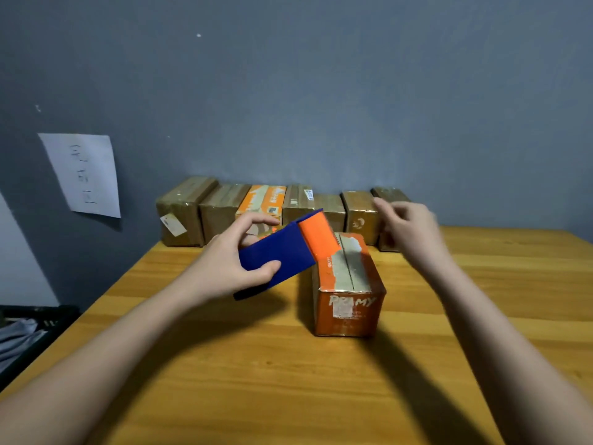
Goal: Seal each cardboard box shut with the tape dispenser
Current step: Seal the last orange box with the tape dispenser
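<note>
While I am watching through the head camera, the only view I have, my left hand is gripping the tape dispenser, thumb curled over its blue side plate and fingers wrapped round the far edge. I am holding it tilted, its orange blade end up at about one o'clock, hanging over the far left corner of the orange box. I judge that tilt is meant to bring the tape end down onto the top seam.

That box is sitting near the middle of the tabletop, its short printed face toward me and its top flaps closed, with a slit showing along the centre line. The seam running from twelve to six o'clock suits a straight pull of the dispenser toward me. Whether fresh tape is already lying on it, I cannot tell.

My right hand is hovering at about one o'clock from the box, apart from it, blurred, fingers loosely bent and grasping nothing that I can see. Most likely it is free to steady the box or catch the tape end.

Along the wall at twelve o'clock a row of boxes is standing side by side, most glossy with wrap, probably set clear of the working space. A paper sheet is hanging on the wall at ten o'clock.
</note>
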